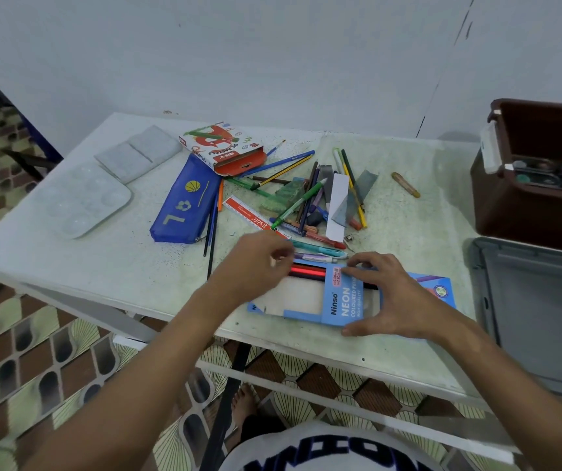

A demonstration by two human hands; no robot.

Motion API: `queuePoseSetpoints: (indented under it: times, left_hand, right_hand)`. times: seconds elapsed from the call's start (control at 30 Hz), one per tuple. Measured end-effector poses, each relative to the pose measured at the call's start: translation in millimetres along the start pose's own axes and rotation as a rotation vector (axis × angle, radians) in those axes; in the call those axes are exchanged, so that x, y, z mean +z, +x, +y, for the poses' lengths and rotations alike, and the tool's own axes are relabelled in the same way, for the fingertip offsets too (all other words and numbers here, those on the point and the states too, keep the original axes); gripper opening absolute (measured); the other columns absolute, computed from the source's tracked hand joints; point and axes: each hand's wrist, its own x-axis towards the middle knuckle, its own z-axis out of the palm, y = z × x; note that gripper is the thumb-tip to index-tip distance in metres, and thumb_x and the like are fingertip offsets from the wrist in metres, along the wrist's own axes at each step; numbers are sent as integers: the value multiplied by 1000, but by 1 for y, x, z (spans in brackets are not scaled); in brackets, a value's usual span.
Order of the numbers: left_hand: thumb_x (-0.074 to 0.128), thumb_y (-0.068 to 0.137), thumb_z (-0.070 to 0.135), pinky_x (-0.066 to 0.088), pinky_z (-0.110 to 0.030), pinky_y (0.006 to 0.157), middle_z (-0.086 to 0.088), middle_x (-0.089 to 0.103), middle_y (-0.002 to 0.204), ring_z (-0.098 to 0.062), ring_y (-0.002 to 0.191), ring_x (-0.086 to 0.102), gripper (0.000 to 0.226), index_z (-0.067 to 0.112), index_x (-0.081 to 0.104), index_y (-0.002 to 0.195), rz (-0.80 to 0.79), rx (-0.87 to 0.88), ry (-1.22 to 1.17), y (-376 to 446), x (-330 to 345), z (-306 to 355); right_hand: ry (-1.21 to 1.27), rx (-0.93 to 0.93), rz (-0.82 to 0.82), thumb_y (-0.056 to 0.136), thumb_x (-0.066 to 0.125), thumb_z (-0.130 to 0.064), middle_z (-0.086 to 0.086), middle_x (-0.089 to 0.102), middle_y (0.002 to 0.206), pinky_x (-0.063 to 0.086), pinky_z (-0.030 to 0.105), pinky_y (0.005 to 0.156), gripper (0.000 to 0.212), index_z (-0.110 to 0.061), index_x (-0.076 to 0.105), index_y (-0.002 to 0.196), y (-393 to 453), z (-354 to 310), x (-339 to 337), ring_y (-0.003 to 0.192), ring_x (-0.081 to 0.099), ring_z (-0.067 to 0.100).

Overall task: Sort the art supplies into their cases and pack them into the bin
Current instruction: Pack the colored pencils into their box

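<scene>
A light-blue neon coloured-pencil box (344,300) lies flat near the table's front edge, with red and dark pencils (308,271) showing in its window. My right hand (386,294) grips the box across its right half. My left hand (255,266) pinches the pencils at the box's left end. Behind them sits a loose pile of pencils, pens and a ruler (306,198). A blue zip pencil case (186,202) lies to the left, with a red-and-white oil pastel box (223,147) behind it, its flap open.
A dark brown bin (537,175) holding paint pots stands at the right, with a grey lid (544,311) in front of it. A white paint palette (82,198) and a grey tray (140,151) lie at the left. A lone crayon (405,184) lies near the bin.
</scene>
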Motion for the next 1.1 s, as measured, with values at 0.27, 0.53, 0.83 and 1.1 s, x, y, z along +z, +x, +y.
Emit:
queuePoseSetpoints:
  times: [0.27,0.53,0.83,1.1]
  left_hand:
    - [55,90,16,45,-28,75,-8,70,99,-19,85,59,24,8,70,107,178,-366,191,52,-55,-85]
    - [52,92,25,39,-30,55,-4,55,69,-21,63,51,29,14,47,65,-49,-514,382,92,-55,-113]
    - [48,89,1,38,-31,55,-8,62,93,-22,71,50,11,10,53,87,-89,-544,472,106,-46,-113]
    - [60,81,18,50,-30,54,-2,55,60,-19,53,56,20,11,49,66,-183,-687,280,106,-65,-111]
  right_hand:
    - [-18,-50,242,84,70,-34,-1,63,111,44,27,87,38,-16,65,118,59,-31,-20,100,55,15]
    - [-54,-46,262,89,63,-16,4,67,109,44,19,84,21,-11,70,108,185,-60,-25,87,54,7]
    - [-292,40,118,91,58,-15,9,55,130,37,34,104,29,-14,64,120,254,-31,-42,121,48,26]
    - [-441,63,-46,90,55,-15,9,45,141,34,44,107,48,-17,49,137,296,-20,-49,129,39,31]
